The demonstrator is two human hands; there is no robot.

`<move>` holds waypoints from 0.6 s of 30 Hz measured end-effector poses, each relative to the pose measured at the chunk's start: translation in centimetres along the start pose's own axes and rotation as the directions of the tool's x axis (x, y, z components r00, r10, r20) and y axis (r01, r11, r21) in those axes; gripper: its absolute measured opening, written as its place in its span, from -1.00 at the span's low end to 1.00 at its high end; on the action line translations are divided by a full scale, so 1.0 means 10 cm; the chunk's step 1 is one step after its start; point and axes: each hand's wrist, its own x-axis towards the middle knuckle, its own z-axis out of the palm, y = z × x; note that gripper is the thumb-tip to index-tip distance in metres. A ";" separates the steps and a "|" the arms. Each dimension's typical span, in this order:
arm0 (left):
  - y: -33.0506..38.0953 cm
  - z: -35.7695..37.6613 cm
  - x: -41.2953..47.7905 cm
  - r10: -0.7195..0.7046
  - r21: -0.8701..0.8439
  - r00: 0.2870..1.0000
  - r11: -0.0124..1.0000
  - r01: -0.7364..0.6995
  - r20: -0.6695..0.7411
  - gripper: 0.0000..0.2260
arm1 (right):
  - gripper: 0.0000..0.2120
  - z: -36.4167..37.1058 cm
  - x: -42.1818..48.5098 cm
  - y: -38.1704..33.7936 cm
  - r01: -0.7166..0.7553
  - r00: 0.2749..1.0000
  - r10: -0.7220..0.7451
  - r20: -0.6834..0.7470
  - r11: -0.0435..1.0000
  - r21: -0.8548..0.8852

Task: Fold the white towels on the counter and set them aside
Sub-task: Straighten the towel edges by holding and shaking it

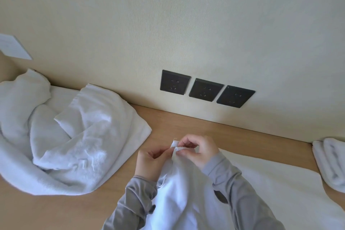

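Head view only, so tell me: what have the hands got?

– Both are pinching cloth. The left hand [151,162] nips one corner of a white towel [179,196] between thumb and forefinger, and the right hand [199,152] nips a second corner right against it, knuckles curled over. The two corners meet between the hands, just above the counter [186,123].

And the rest of that towel?

– It drops from the fingers back toward the person, between the two grey sleeves, and spreads flat out beyond the right wrist.

Where would you expect trouble?

– At the pinch itself, I think. So little cloth is held that a corner could slip free when the towel is lifted or shaken, and then the edges would not match and the fold would come out skewed. The flat part under the right forearm is another worry: if the arm rests on it, a pull would drag it into wrinkles.

Anything nearby to snag?

– A rumpled heap of towels [74,136] lies well out to the left of the left hand; a wide sweep that way could tangle the two. A folded towel [332,164] lies far off past the right hand, and careless placing might knock it loose.
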 end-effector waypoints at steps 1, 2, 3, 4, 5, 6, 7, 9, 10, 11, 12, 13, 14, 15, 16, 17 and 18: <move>0.00 0.01 -0.03 0.009 -0.002 1.000 1.000 -0.009 0.002 -0.74 | -0.79 0.01 -0.03 0.02 0.015 0.999 -0.015 -0.030 1.000 0.009; 0.00 0.02 -0.06 0.019 -0.002 1.000 1.000 -0.019 0.004 -0.74 | -0.83 0.02 -0.06 0.04 0.037 0.997 -0.035 -0.071 0.999 0.027; -0.01 0.03 -0.08 0.032 0.000 0.999 0.999 -0.032 0.007 -0.75 | -0.87 0.03 -0.10 0.06 0.061 0.992 -0.054 -0.117 0.997 0.050; -0.02 0.04 -0.10 0.047 0.006 0.999 0.999 -0.047 0.015 -0.76 | -0.91 0.03 -0.12 0.07 0.077 0.985 -0.065 -0.157 0.994 0.074; -0.02 0.04 -0.12 0.059 0.017 0.998 0.998 -0.060 0.026 -0.78 | -0.93 0.04 -0.15 0.08 0.088 0.980 -0.069 -0.185 0.992 0.094; -0.03 0.04 -0.14 0.069 0.028 0.997 0.997 -0.070 0.034 -0.80 | -0.93 0.04 -0.18 0.09 0.096 0.977 -0.072 -0.203 0.989 0.110; -0.05 0.05 -0.16 0.078 0.037 0.996 0.996 -0.079 0.041 -0.81 | -0.92 0.05 -0.20 0.10 0.103 0.974 -0.075 -0.215 0.987 0.121; -0.07 0.05 -0.19 0.087 0.041 0.995 0.995 -0.090 0.055 -0.82 | -0.87 0.05 -0.24 0.11 0.105 0.972 -0.073 -0.225 0.985 0.134; -0.08 0.05 -0.21 0.086 0.040 0.994 0.995 -0.089 0.061 -0.82 | -0.87 0.05 -0.27 0.12 0.107 0.973 -0.074 -0.221 0.984 0.142; -0.09 0.05 -0.22 0.088 0.045 0.994 0.995 -0.091 0.070 -0.81 | -0.89 0.04 -0.29 0.13 0.109 0.974 -0.076 -0.213 0.983 0.148; -0.09 0.06 -0.24 0.093 0.050 0.992 0.994 -0.097 0.086 -0.79 | -0.91 0.04 -0.30 0.13 0.108 0.976 -0.076 -0.205 0.983 0.148; -0.08 0.06 -0.26 0.096 0.051 0.990 0.993 -0.102 0.103 -0.80 | -0.92 0.03 -0.32 0.14 0.105 0.977 -0.076 -0.201 0.985 0.137; -0.08 0.07 -0.28 0.091 0.047 0.989 0.994 -0.097 0.121 -0.82 | -0.92 0.02 -0.34 0.15 0.108 0.975 -0.083 -0.208 0.988 0.114; -0.07 0.08 -0.30 0.074 0.041 0.989 0.996 -0.080 0.129 -0.84 | -0.92 0.01 -0.36 0.16 0.122 0.968 -0.101 -0.232 0.989 0.080; -0.08 0.09 -0.30 0.040 0.017 0.992 0.999 -0.043 0.118 -0.78 | -0.92 0.01 -0.38 0.16 0.145 0.955 -0.129 -0.267 0.989 0.041; -0.10 0.11 -0.29 -0.029 -0.022 0.995 0.999 0.032 0.098 -0.75 | -0.91 0.01 -0.40 0.17 0.173 0.938 -0.164 -0.305 0.985 0.000; -0.11 0.13 -0.28 -0.116 -0.068 0.990 0.990 0.122 0.082 -0.76 | -0.91 0.02 -0.42 0.17 0.201 0.918 -0.203 -0.342 0.979 -0.043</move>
